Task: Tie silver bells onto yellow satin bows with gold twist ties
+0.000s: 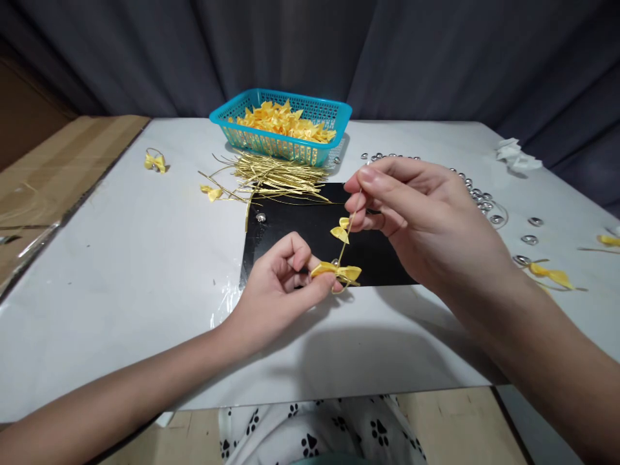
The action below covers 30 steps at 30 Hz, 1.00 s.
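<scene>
Between the thumb and fingers of my left hand (290,284) is a yellow ribbon bow (349,274), pinched at its left side. A small silver bell (335,263) shows at the middle of the bow. My right hand (407,200), up and to the right, pinches the upper end of a thin gold cord (356,210). The cord runs slanting down, taut, to the bow's middle. Behind it a second yellow bow (340,231) lies on the black mat (290,226). A single silver bell-like piece (261,217) rests at the mat's left.
A blue basket (220,123) full of yellow bows stands at the back, with a pile of gold cords (281,175) before it. Several silver pieces (479,194) lie scattered at right, near crumpled white tissue (517,155). Finished-looking bow (155,161) sits far left, beside cardboard (62,174).
</scene>
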Tool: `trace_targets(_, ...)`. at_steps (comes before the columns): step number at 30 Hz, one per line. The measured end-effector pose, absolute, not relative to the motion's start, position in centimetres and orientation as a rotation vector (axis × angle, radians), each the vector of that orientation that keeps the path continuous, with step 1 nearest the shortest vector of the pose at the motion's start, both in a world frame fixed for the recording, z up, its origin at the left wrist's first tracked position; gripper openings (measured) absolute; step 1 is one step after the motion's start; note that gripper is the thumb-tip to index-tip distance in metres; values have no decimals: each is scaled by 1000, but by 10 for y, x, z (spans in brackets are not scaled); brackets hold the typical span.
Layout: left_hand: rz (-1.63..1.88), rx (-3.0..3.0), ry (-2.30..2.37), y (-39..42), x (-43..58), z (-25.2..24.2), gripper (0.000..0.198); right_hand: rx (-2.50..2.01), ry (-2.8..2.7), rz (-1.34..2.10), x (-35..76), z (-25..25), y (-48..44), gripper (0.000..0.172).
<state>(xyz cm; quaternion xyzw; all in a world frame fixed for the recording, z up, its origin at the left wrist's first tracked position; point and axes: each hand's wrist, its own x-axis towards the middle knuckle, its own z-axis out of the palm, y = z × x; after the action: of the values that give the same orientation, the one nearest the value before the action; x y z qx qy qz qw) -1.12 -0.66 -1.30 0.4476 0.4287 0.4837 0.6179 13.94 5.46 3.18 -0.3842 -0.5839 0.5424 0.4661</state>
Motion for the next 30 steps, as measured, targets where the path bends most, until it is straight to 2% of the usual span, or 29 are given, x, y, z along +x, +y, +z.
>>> trace_targets(9,1108,1050,999,-6,-11,-13,34,-1096,-1465,1281,137,44,57,21)
trace_targets(14,1101,1030,971,-7,-11,-13,34,-1054,-1250,1441,136,54,57,26)
trace_targets(25,1098,1023,942,-5,-10,-14,34,-1009,-1037,1605,135,68,59,21)
trace_targets(30,1090,1006,945,-7,-10,-15,34,-1114,-1018,1557,135,70,59,19)
